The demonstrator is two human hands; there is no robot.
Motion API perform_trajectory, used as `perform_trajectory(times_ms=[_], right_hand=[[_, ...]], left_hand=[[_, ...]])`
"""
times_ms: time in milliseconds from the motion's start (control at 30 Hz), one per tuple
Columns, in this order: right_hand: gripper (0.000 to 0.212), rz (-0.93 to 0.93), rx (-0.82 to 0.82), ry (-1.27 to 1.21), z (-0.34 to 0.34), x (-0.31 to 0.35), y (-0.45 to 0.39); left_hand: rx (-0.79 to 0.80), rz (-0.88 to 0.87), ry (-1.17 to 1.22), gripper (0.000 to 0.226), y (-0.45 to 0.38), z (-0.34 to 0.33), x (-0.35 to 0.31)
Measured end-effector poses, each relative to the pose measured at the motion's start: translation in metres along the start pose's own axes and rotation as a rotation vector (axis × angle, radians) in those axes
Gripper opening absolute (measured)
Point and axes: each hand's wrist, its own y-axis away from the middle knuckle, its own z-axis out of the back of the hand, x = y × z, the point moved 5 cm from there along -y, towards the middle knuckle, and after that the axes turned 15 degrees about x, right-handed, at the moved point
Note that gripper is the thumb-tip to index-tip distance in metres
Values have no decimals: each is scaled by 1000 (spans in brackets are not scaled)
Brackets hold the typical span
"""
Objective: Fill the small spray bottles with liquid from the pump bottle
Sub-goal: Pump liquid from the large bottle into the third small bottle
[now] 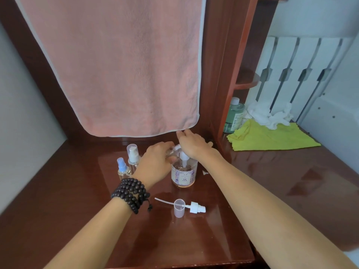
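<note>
The pump bottle [184, 174] stands on the table [252, 181] and carries a pale label with purple flecks and a few dark characters too small to read. Right of it, on a side shelf, a green bottle [234, 115] has a label whose print is likewise unreadable. The left hand [155, 162], a dark bead bracelet [131, 194] wound round its wrist, has its fingers curled round a small clear spray bottle [173, 149], held tilted with its open threaded neck just above the pump bottle's white head. The right hand [194, 143] lies over that pump head with fingers fairly straight and spread; whether it presses down cannot be told. Just left of the pump bottle stand two more spray bottles, one with a blue nozzle [122, 167], one under a clear cap [133, 155]. In front of the pump bottle lie a white sprayer head [196, 207] with its thin tube, and a clear cap [179, 207] touching it.
</note>
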Motion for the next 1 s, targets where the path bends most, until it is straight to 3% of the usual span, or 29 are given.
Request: perform_trajectory(times_ms=[833,1000], right_hand=[[60,51,10,33,14,14,7],[55,-12,58,-9,2,0,-2]], left_hand=[[-35,-41,-8,24,1,10,-3],[-23,-12,12,29,1,0,-1]])
